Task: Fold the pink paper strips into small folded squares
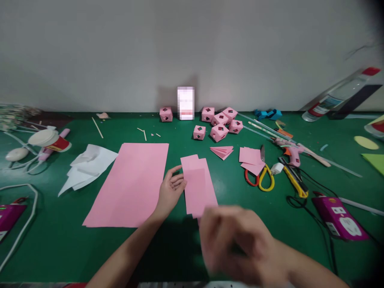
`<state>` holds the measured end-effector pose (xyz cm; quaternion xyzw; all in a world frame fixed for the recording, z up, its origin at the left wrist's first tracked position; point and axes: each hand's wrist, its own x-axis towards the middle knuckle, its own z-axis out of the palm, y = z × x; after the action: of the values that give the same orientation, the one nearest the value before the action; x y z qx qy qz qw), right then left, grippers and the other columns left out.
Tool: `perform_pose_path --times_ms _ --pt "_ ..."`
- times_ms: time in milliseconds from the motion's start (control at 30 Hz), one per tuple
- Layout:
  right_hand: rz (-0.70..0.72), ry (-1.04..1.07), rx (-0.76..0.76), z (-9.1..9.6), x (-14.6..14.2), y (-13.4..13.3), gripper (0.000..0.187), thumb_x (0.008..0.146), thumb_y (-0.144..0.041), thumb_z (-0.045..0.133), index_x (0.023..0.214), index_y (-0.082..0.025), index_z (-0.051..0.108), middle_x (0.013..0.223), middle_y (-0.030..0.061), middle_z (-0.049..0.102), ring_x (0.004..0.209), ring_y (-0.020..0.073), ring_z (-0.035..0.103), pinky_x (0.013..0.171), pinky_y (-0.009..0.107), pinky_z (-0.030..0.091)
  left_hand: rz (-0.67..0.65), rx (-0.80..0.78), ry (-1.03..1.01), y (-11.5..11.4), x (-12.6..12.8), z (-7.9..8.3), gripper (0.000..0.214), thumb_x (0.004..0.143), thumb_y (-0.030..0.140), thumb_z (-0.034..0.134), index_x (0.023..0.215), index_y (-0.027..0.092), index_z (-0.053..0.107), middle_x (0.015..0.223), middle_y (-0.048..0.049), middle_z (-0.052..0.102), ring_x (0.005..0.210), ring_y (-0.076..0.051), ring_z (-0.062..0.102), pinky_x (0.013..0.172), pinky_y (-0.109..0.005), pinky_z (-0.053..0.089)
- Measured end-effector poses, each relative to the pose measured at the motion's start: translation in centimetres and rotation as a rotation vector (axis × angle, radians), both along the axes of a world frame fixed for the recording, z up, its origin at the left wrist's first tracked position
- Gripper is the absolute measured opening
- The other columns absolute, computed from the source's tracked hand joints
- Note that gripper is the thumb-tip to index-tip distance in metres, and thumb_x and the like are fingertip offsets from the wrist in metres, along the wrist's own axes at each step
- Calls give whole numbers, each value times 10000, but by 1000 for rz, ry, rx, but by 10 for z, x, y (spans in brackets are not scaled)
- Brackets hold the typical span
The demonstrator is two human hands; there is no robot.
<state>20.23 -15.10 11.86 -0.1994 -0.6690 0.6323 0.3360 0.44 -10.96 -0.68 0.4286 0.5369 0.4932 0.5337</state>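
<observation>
My left hand (171, 188) rests on the green table (60, 248) with its fingers curled against the left edge of a folded pink paper strip (198, 184). Whether it pinches the strip or only touches it is unclear. My right hand (237, 242) is in front of the strip's near end, smeared by motion, so its fingers cannot be read. A large pink paper sheet (130, 186) lies flat just left of my left hand.
Several pink paper cubes (219, 124) sit near the back wall. Folded pink pieces (222, 151), pink squares (251, 158), scissors (260, 178), a glue gun (292, 154) and a yellow cutter (295, 182) lie to the right. White paper (88, 166) and a glue bottle (52, 141) are on the left.
</observation>
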Motion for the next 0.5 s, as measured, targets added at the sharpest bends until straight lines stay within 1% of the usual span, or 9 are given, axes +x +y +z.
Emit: perform_pose_path --times_ms 67,100,133,167,200,267,333,400,500 --pt "-398 -189 124 -26 -7 24 269 831 -292 603 1095 -308 651 1070 64 657 1003 222 604 862 379 501 1 -5 -21 1 0 4 542 781 287 666 1266 183 448 1048 -121 689 951 -214 689 849 -366 548" --pt "-586 -278 162 -41 -10 35 352 823 -302 615 1174 -283 607 1171 92 611 1072 244 564 875 402 486 2 -9 -32 1 -1 6 542 780 298 669 1262 185 449 1043 -119 694 955 -219 689 837 -362 552" --pt "-690 -352 159 -56 -13 44 460 798 -321 646 1246 -262 554 1238 113 568 1081 254 551 865 407 485 4 -16 -44 1 -1 7 542 780 310 671 1259 189 451 1036 -116 699 945 -221 693 818 -356 557" --pt "-729 -399 125 -70 -15 52 534 775 -337 673 1278 -243 520 1233 121 564 1014 244 574 815 388 500 6 -24 -56 2 -2 9 542 780 324 674 1258 193 452 1029 -114 704 922 -219 698 794 -350 563" --pt "-715 -427 73 -82 -16 59 532 781 -345 666 1277 -228 513 1142 108 606 895 217 602 750 357 511 10 -35 -66 2 -2 9 544 780 338 677 1256 195 456 1019 -111 708 887 -215 704 768 -343 567" --pt "-625 -427 13 -100 -18 66 332 837 -367 602 1127 -205 601 886 55 661 734 183 607 667 308 502 28 -48 -80 2 -2 9 547 777 364 683 1247 189 466 990 -106 716 824 -204 708 735 -333 570" --pt "-679 -421 60 -108 -19 70 228 869 -375 557 989 -204 646 775 31 658 672 177 599 644 295 491 33 -53 -86 2 -2 8 524 790 388 666 1233 176 484 956 -101 722 802 -197 706 735 -328 569" --pt "-744 -438 144 -112 -18 73 225 890 -363 529 997 -210 655 820 41 680 696 188 619 682 311 502 -1 -66 -73 4 0 8 468 809 403 641 1194 163 526 920 -93 727 795 -193 705 742 -323 569" --pt "-760 -466 322 -118 -16 76 274 924 -278 472 1134 -219 636 1019 80 691 873 215 647 822 357 511 -72 -121 -27 10 3 7 366 779 390 672 1038 139 611 857 -82 723 737 -183 697 711 -318 579"
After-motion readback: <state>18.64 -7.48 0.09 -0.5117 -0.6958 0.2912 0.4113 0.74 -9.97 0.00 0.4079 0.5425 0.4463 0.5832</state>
